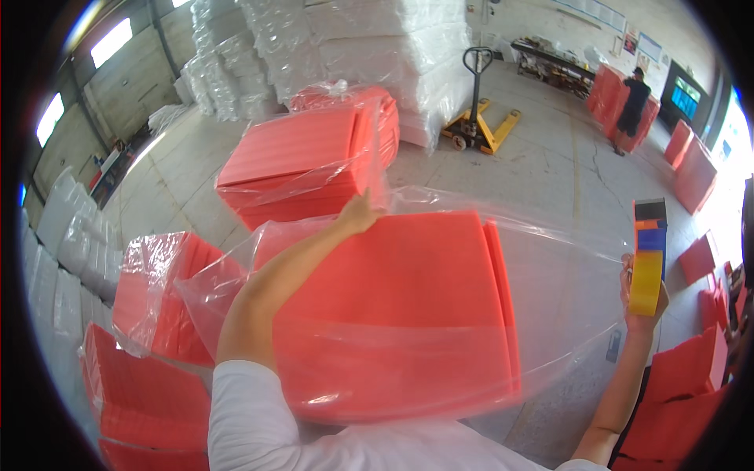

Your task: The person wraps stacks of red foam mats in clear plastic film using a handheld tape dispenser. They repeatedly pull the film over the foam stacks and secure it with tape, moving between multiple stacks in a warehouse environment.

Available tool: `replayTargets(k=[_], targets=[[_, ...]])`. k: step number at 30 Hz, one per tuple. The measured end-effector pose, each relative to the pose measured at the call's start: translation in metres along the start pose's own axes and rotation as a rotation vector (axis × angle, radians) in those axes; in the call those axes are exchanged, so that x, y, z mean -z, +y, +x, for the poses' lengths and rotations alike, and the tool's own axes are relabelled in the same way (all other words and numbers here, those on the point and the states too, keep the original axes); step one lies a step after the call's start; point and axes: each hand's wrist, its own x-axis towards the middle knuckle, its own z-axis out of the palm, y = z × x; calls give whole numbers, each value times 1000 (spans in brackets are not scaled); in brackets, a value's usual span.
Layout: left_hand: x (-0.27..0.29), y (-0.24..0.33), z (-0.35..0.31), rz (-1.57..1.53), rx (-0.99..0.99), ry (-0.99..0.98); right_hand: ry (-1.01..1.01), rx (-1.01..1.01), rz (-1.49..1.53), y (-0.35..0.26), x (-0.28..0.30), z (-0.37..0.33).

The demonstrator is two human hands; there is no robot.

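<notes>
In front of me lies a stack of red foam sheets [385, 275], partly inside a clear plastic bag [561, 259] that stretches out to the right. My left hand [360, 213] is closed on the film at the stack's far edge. Held out to the right, my right hand [646, 302] grips a tape dispenser [649, 255] with yellow, blue and black parts. The bag's right end reaches up to that hand; whether its fingers also pinch the film I cannot tell.
Wrapped red foam bundles [294, 149] stand just beyond, with another bundle [161, 294] at the left. Tall film-wrapped white stacks [377, 55] rise behind. A yellow pallet jack [495, 133] is parked at the back. A person [633, 110] stands by red foam at far right.
</notes>
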Motion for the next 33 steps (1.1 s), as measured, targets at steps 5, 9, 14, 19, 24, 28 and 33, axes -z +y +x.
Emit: replayTargets(k=[5, 9, 14, 19, 24, 28, 33], targets=[[56, -5, 49, 211, -182, 278, -231, -93, 5, -2, 16, 16], [147, 26, 60, 85, -131, 664, -144, -69, -89, 32, 45, 38], [158, 52, -68, -118, -414, 481, -48, -5, -36, -4, 36, 26], [101, 51, -215, 156, -838, -183, -370, -35, 41, -31, 59, 33], [49, 25, -243, -148, -764, -501, -363, -175, 191, -32, 59, 23], [107, 10, -273, -850, -153, -1180, -322, -128, 143, -36, 71, 14], [196, 33, -308, 193, -249, -1065, -265, -94, 159, -33, 61, 0]])
